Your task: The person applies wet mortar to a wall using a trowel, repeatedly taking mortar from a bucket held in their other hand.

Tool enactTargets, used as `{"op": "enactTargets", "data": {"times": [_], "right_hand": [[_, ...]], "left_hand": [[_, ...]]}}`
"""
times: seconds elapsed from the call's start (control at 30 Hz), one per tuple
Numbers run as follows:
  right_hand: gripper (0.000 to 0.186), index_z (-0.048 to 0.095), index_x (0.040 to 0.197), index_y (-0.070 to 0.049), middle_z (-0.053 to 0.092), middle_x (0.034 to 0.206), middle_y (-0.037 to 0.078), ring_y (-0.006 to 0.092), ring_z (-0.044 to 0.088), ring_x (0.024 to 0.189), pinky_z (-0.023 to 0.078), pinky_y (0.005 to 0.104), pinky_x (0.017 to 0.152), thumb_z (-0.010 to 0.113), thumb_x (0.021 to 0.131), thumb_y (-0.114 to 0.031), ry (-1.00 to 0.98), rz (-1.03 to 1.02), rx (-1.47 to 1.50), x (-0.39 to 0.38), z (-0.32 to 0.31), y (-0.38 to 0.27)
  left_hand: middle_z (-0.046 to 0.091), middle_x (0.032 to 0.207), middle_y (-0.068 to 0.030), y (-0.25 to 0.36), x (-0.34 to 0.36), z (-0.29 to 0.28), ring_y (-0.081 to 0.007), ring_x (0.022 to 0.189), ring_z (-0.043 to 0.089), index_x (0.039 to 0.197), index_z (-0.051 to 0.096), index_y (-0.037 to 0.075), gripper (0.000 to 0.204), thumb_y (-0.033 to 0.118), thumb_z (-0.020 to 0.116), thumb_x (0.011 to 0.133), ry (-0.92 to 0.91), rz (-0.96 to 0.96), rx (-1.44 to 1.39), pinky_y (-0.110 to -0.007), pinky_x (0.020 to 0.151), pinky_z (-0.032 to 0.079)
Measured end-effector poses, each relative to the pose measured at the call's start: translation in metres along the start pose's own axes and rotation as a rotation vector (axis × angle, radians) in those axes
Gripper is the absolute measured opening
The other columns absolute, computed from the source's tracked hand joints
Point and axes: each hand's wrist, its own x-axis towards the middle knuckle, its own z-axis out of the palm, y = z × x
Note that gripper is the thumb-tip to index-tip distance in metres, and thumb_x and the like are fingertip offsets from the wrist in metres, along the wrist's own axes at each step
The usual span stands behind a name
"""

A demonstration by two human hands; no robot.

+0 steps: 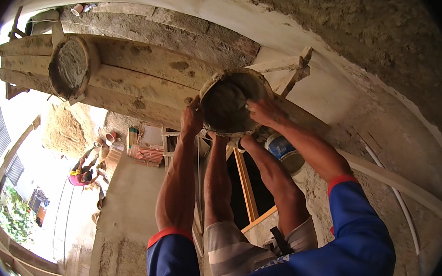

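Observation:
A round mortar-caked tub (223, 106) stands or is held just above the planks in front of my feet, its opening tipped toward the left. Wet grey mortar coats its inside. My left hand (191, 118) is closed on the left side of its rim. On the right side, my right hand (265, 112) has its curled fingers over the edge; the thumb is hard to make out. Whether the tub's base touches the planks is hidden.
A second tub (70, 67) of grey mortar sits on the far left of the plank scaffold (138, 87). Beside my right leg is a blue and white bucket (284, 151). A rough wall (369, 30) rises at right. Below left, a person (81, 176) bends near a sand heap (65, 128).

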Motion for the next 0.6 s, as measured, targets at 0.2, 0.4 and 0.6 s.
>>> {"op": "enactTargets", "data": {"times": [0.2,0.4,0.6], "right_hand": [[0.038,0.059,0.109,-0.009,0.064,0.072,0.018,0.0358,0.065,0.066,0.052,0.0481,0.059,0.064,0.076,-0.026,0.211,-0.219,-0.055,-0.041,-0.022,0.043],[0.038,0.063,0.106,-0.016,0.064,0.068,0.017,0.0357,0.065,0.063,0.053,0.0470,0.057,0.066,0.072,-0.032,0.217,-0.171,-0.135,-0.068,-0.044,0.041],[0.034,0.066,0.099,-0.011,0.061,0.064,0.019,0.0397,0.062,0.061,0.052,0.0471,0.057,0.067,0.072,-0.031,0.353,-0.167,0.022,-0.168,-0.135,-0.010]], "left_hand": [[0.063,0.103,-0.0252,0.001,0.014,0.005,-0.0436,0.099,0.059,0.131,0.048,0.005,0.042,0.019,0.046,0.091,-0.042,0.114,0.002,-0.047,0.081,0.046],[0.064,0.105,-0.0215,-0.010,-0.019,-0.003,-0.0375,0.093,0.063,0.139,0.038,0.008,0.056,0.021,0.054,0.088,0.075,0.037,0.149,-0.046,0.079,0.048],[0.060,0.071,-0.0202,-0.084,-0.063,-0.043,-0.0244,0.063,0.059,0.132,0.048,0.001,0.055,0.013,0.054,0.078,0.054,-0.057,0.129,-0.039,0.057,0.047]]}}
